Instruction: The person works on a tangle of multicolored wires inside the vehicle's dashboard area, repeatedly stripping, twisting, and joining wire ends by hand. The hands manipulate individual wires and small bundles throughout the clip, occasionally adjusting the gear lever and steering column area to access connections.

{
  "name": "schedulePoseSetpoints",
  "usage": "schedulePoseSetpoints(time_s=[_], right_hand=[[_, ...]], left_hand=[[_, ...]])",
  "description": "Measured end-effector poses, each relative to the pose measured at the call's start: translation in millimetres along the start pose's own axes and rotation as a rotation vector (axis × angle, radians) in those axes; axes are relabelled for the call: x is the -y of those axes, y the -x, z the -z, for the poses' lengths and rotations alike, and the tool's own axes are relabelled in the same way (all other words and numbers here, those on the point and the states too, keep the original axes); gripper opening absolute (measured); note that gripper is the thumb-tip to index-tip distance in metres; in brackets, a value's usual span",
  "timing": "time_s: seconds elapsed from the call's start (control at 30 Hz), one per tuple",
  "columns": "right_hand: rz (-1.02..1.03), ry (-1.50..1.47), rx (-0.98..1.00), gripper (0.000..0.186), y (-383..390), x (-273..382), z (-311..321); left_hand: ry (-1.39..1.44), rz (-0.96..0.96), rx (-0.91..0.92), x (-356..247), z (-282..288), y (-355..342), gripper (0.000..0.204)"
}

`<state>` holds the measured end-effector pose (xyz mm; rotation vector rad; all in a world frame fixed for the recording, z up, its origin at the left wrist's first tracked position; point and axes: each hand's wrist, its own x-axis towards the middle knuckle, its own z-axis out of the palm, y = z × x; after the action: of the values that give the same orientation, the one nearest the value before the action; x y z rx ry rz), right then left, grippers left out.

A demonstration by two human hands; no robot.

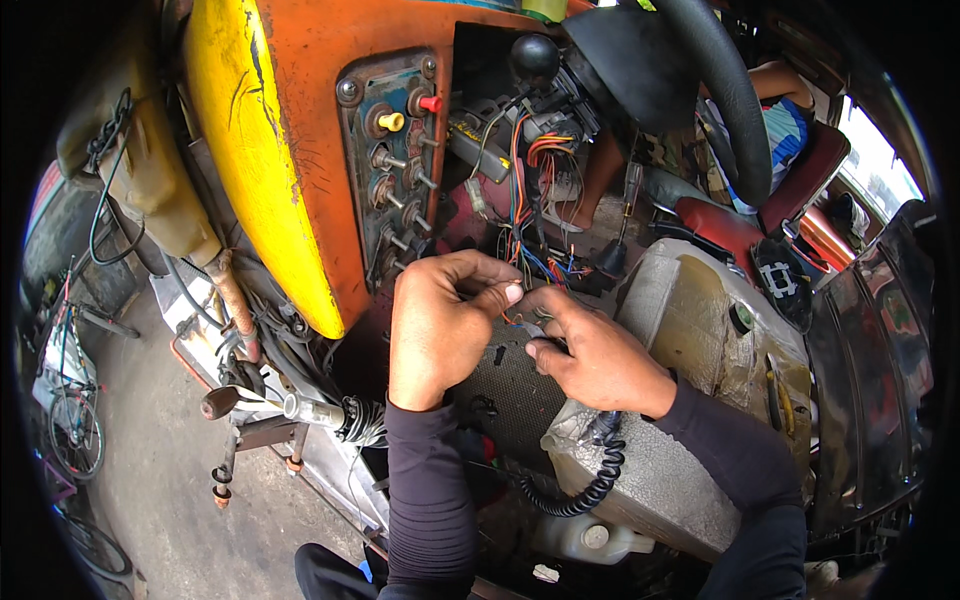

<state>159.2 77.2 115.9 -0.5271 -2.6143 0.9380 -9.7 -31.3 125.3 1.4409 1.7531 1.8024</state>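
Note:
My left hand [440, 325] and my right hand [590, 350] meet in front of a tangle of coloured wires [535, 215] hanging out of an opened dashboard. Both pinch thin wire ends [520, 318] between thumb and fingertips, just above a dark perforated panel [505, 385]. The left hand's fingers curl over the wire from the left. From the right, the other hand's fingers close on the same strands. Exactly how the strands join is hidden by the fingers.
An orange and yellow vehicle body [280, 150] carries a switch panel [395, 160] with several knobs. A black steering wheel [720, 90] and red seat [740, 225] lie upper right. A black coiled cord [590, 480] hangs below. Another person's striped shirt [785, 125] shows behind the wheel. A bicycle [70, 400] stands left.

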Motion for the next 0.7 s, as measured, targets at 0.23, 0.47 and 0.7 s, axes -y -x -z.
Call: schedulePoseSetpoints(time_s=[0.23,0.47,0.7], right_hand=[[0.021,0.001,-0.018,0.044,0.8,-0.3,-0.5],[0.020,0.008,-0.014,0.042,1.1,0.3,0.8],[0.077,-0.008,-0.047,0.036,0.8,-5.9,-2.7]], left_hand=[[-0.014,0.006,0.006,-3.6,-0.2,0.9,0.011],[0.011,-0.007,-0.010,-2.1,0.3,1.1,0.011],[0.010,0.002,-0.018,-0.2,1.6,0.9,0.011]])
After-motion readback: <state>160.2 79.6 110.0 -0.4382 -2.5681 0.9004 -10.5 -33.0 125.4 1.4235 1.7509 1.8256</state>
